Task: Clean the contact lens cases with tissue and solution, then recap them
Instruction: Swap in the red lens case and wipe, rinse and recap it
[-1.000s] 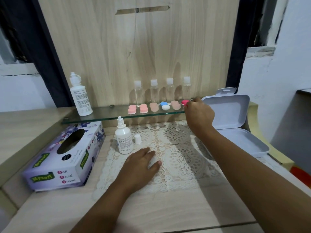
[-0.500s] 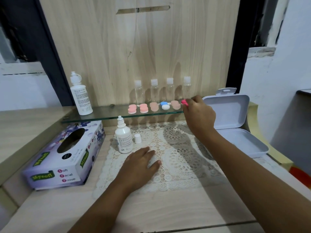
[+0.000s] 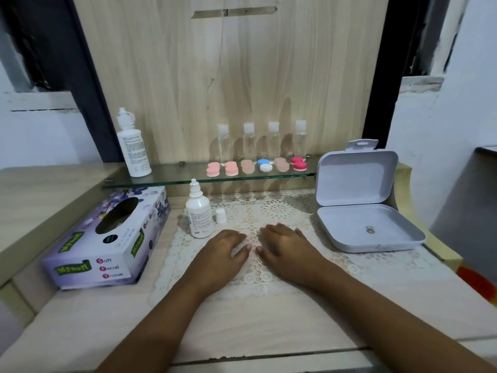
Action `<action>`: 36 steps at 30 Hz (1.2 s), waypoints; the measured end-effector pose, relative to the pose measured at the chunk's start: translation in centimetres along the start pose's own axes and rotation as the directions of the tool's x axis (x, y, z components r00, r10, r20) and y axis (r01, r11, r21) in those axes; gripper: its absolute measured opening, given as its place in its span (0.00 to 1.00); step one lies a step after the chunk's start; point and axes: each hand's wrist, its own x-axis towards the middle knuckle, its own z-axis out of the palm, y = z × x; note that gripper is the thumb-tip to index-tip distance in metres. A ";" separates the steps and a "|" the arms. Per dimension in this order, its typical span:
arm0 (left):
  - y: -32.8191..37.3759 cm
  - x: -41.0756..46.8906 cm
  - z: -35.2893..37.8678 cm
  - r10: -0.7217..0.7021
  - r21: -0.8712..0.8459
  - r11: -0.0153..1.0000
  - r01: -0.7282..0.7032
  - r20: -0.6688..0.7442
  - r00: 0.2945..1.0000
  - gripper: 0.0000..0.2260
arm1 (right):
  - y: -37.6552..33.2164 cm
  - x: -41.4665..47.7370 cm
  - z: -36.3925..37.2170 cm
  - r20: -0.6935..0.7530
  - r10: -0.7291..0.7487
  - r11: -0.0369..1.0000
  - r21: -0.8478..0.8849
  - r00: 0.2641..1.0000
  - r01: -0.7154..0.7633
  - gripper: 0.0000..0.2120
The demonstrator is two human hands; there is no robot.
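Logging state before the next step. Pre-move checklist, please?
1. Left hand empty, flat on lace mat: ok.
2. Right hand empty, flat on the mat: ok.
3. Small solution bottle upright, uncapped, cap beside it: ok.
4. Lens cases on glass shelf, lids on: ok.
5. Tissue box left of the mat, opening up; tissue inside: cannot tell.
6. Cases already cleaned: cannot tell.

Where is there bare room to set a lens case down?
Free: the glass shelf between the tall white bottle and the lens cases; the lace mat between the loose cap and the open box; the bare wood by the front edge. Crowded: the shelf's right half, with cases and clear bottles.
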 end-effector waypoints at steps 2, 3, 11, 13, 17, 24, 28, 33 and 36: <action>0.2 -0.1 -0.2 0.029 -0.036 0.999 -0.032 -0.084 0.996 0.12 | 0.1 0.0 0.1 0.049 -0.003 0.999 -0.047 0.999 0.005 0.21; 0.4 -0.1 -0.4 0.049 -0.044 0.997 -0.056 -0.142 0.989 0.11 | 0.2 0.0 0.1 0.048 -0.015 0.998 -0.053 0.999 0.018 0.23; -0.6 0.7 -3.0 -0.168 -0.175 0.982 0.068 -0.659 0.733 0.10 | 0.7 0.0 0.5 0.009 -0.062 0.996 -0.070 0.998 0.063 0.33; -1.6 1.3 -3.1 -0.307 -0.267 0.949 0.170 -0.647 0.698 0.17 | 0.6 0.0 0.4 0.021 -0.063 0.995 -0.070 0.998 0.064 0.28; -4.0 2.3 -2.6 -0.484 -0.468 0.842 0.270 -0.432 0.761 0.34 | 0.6 0.2 0.2 0.037 -0.063 0.995 -0.075 0.997 0.065 0.18; -4.2 2.6 -1.9 -0.443 -0.548 0.797 0.253 -0.246 0.862 0.26 | 0.1 1.4 -0.7 0.004 -0.045 0.992 -0.114 0.999 0.045 0.13; -4.1 2.6 -1.9 -0.467 -0.530 0.801 0.279 -0.260 0.845 0.22 | -1.1 3.3 -0.8 -0.096 -0.001 1.000 -0.027 0.995 -0.002 0.15; -4.3 2.6 -1.7 -0.443 -0.553 0.792 0.259 -0.228 0.867 0.19 | -2.8 7.0 0.2 -0.091 0.006 0.991 0.131 0.996 0.006 0.16; -4.4 2.5 -1.6 -0.427 -0.557 0.791 0.252 -0.208 0.880 0.18 | -3.5 8.5 1.3 -0.105 -0.069 0.989 0.122 0.992 0.082 0.17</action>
